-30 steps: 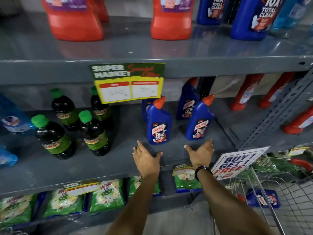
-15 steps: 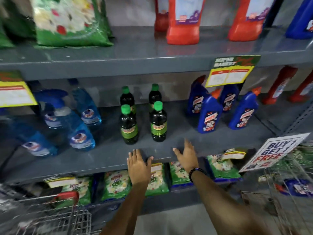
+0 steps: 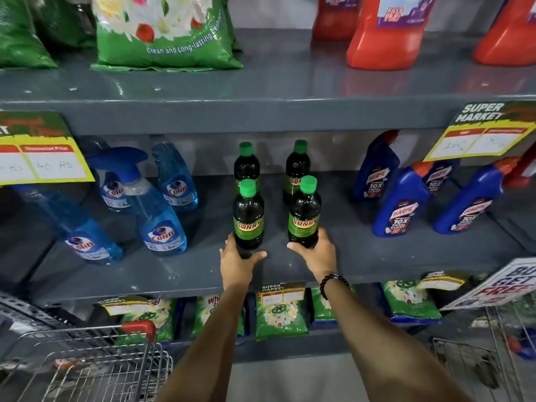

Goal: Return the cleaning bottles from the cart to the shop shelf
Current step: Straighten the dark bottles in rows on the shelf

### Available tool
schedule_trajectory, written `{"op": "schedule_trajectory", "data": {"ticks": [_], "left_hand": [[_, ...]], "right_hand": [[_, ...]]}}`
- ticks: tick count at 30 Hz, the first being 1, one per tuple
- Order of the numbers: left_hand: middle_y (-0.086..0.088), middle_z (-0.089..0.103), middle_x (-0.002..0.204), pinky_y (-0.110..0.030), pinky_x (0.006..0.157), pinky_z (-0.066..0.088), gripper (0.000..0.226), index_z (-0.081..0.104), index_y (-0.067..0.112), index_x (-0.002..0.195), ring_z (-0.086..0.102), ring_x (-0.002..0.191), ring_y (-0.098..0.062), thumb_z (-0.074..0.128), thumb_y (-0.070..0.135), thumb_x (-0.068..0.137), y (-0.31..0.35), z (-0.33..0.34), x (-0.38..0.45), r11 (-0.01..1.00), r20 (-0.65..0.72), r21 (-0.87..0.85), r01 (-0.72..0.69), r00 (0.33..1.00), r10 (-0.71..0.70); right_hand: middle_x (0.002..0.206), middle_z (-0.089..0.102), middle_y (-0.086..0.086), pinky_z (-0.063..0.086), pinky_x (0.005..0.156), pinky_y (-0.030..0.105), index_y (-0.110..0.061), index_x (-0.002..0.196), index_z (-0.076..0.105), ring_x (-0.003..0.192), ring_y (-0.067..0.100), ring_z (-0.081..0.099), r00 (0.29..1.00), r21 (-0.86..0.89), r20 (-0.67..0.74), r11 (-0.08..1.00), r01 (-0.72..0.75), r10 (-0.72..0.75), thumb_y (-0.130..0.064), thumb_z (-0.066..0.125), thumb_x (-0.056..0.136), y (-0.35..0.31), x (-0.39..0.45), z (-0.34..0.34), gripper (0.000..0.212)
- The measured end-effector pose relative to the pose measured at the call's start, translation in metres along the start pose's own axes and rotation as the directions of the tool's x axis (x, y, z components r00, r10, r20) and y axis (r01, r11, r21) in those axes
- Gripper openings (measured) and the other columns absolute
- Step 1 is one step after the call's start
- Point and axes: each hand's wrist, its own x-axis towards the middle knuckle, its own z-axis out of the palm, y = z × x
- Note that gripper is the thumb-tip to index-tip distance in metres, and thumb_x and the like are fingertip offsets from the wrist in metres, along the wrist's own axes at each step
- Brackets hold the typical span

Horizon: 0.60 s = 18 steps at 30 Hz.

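Four dark Sunny bottles with green caps stand in two rows on the grey middle shelf [image 3: 377, 256]. My left hand [image 3: 239, 264] cups the base of the front left bottle [image 3: 248, 216], fingers on its left side and thumb under its right. My right hand [image 3: 317, 256], with a bead bracelet at the wrist, wraps the base of the front right bottle [image 3: 304, 216]. Both bottles stand upright on the shelf. The back pair [image 3: 246, 163] [image 3: 297, 163] stands right behind them.
Blue Colin spray bottles [image 3: 158, 224] stand left of the Sunny group, blue Harpic bottles [image 3: 401, 204] to the right. Orange bottles [image 3: 388, 33] and green bags [image 3: 162, 33] fill the upper shelf. A wire cart [image 3: 95, 364] sits lower left, another cart [image 3: 493, 358] lower right.
My view has shifted left from the Harpic bottles to the Sunny bottles. Both hands moved forward from the shelf edge and closed around the bases of the two front bottles.
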Motion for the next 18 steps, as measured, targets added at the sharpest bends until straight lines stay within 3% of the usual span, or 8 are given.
{"op": "schedule_trajectory", "data": {"ticks": [4,9,18], "left_hand": [[-0.008,0.051,0.139,-0.049,0.107,0.037,0.083,0.040,0.016,0.137,0.027,0.140,-0.031,0.078,0.039,0.067,0.0011,0.0089,-0.0006,0.999,-0.114,-0.008,0.033,0.993,-0.034],[-0.017,0.056,0.130,-0.050,0.100,0.043,0.059,0.050,0.015,0.128,0.043,0.127,-0.038,0.070,0.037,0.077,0.0041,0.0123,0.0006,0.998,-0.175,-0.008,0.064,0.982,-0.064],[-0.016,0.057,0.130,-0.050,0.101,0.043,0.057,0.047,0.015,0.132,0.042,0.129,-0.037,0.066,0.032,0.081,0.0054,0.0099,-0.0018,0.997,-0.188,-0.050,0.058,0.980,-0.067]], "right_hand": [[0.106,0.071,0.009,0.048,0.079,0.028,-0.011,0.110,0.055,0.098,0.026,0.065,0.999,-0.003,-0.046,1.000,0.025,-0.025,-0.032,0.081,0.065,0.0022,-0.0011,0.0018,0.056],[0.116,0.067,0.013,0.050,0.089,0.036,-0.007,0.123,0.052,0.107,0.028,0.061,0.997,-0.019,-0.048,0.998,0.067,-0.068,-0.031,0.076,0.072,0.0020,-0.0035,0.0019,0.061],[0.121,0.063,0.014,0.050,0.092,0.037,-0.006,0.130,0.044,0.111,0.028,0.059,0.997,-0.040,-0.023,0.997,0.070,-0.071,-0.030,0.071,0.078,0.0019,-0.0054,0.0016,0.064]]}}
